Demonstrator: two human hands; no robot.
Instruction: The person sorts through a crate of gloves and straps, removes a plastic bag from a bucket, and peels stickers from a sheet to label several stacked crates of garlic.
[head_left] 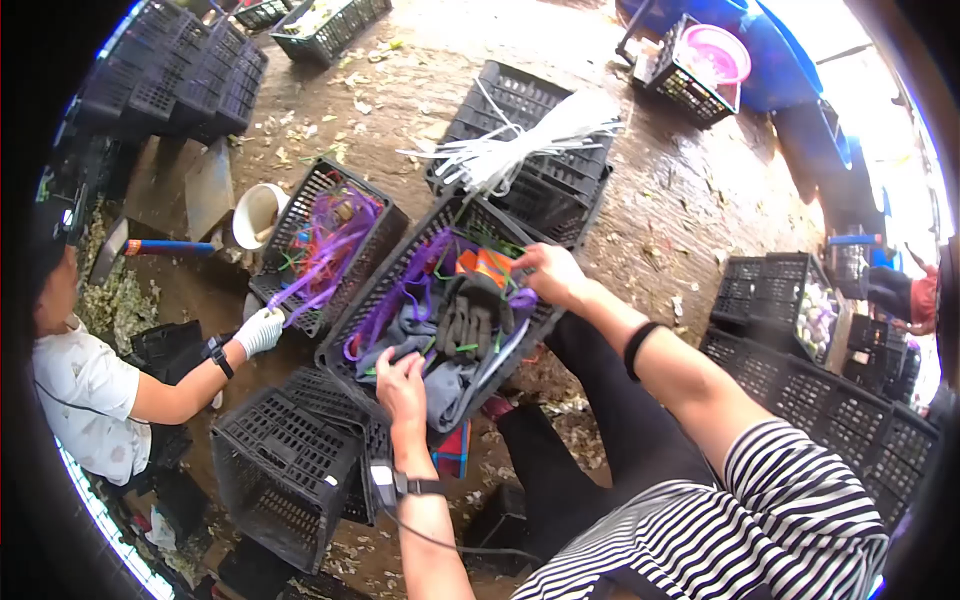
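Note:
A black plastic crate [345, 372] in front of me holds grey gloves [462, 325], grey cloth [447, 392], purple strapping [378, 325] and an orange piece [485, 264]. My left hand [403, 388] is over the crate's near left side, beside the grey cloth. Its thumb and fingers are apart, and I see nothing held between them. At the far right side, my right hand [552, 273] reaches in with bent fingers beside the orange piece. The fingertips come together there, but what they grip cannot be made out.
Long white strips [530, 140] lie on stacked black crates [575, 215]. A second crate [385, 235] holds tangled purple and red strapping. A person's gloved hand [260, 330] is beside it. More crates [290, 450], a white bucket [258, 212] and a hoe-like tool [165, 247] are around.

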